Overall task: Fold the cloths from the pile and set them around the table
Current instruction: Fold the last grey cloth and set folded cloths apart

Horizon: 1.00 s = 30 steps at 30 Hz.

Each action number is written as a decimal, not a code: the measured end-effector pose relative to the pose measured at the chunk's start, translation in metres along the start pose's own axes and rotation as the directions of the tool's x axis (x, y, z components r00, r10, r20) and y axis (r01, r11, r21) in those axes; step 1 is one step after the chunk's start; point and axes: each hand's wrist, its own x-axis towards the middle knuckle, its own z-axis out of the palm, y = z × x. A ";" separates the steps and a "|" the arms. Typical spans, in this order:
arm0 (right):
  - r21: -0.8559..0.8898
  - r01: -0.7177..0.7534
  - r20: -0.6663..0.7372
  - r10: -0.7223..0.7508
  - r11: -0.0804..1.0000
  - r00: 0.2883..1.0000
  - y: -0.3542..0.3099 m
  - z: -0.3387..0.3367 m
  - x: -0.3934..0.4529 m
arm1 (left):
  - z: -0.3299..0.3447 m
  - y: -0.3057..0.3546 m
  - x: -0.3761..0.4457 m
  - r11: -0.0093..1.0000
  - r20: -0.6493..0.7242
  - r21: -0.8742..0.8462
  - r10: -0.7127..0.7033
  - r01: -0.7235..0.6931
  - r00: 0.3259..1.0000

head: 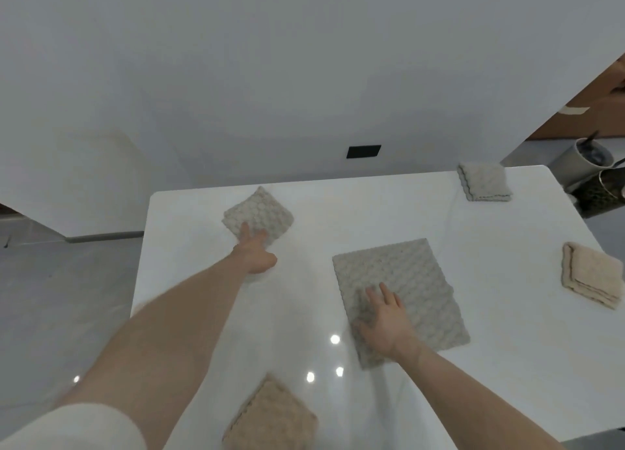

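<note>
No readable text, labels, brands or numbers anywhere in frame; cloths and table surfaces carry no markings.

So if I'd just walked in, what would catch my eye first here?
Probably the two bare arms reaching over the glossy white table. The left hand stretches to a small folded grey cloth near the far edge, and the right hand lies flat on a larger grey cloth in the middle. Three more folded cloths sit around the edges: far right corner, right side and near edge.
</note>
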 end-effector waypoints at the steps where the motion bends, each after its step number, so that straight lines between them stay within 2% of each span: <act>1: 0.001 0.004 0.005 -0.004 1.000 1.000 0.006 -0.005 0.007 | 0.004 0.005 0.008 1.000 0.004 -0.010 -0.012 0.012 1.000; 11: 0.016 0.081 0.008 -0.081 0.997 0.997 0.046 -0.039 0.057 | 0.009 0.099 0.066 1.000 0.020 0.003 0.010 -0.010 1.000; 15: 0.018 0.114 -0.016 -0.114 0.993 0.993 0.053 -0.042 0.063 | -0.005 0.112 0.079 0.988 0.124 0.156 -0.026 0.006 0.992; 17: 0.009 0.142 -0.013 -0.142 0.990 0.990 0.053 -0.040 0.059 | -0.008 0.109 0.074 0.977 0.117 0.212 -0.038 0.012 0.992; 19: 0.015 0.190 -0.016 -0.190 0.982 0.982 0.048 -0.033 0.051 | 0.003 0.101 0.058 0.962 0.003 0.272 -0.007 0.006 1.000; 22: 0.047 0.274 0.003 -0.274 0.961 0.962 0.038 -0.011 0.030 | 0.048 0.073 0.005 0.953 -0.120 0.285 0.139 -0.100 0.983; 27: 0.020 0.343 0.043 -0.344 0.939 0.938 0.030 0.037 -0.013 | 0.144 -0.023 -0.115 0.937 -0.043 0.248 0.264 -0.246 0.964; 30: 0.047 0.357 0.040 -0.359 0.933 0.932 0.027 0.066 -0.040 | 0.186 -0.083 -0.176 0.954 -0.049 0.197 0.240 -0.226 0.970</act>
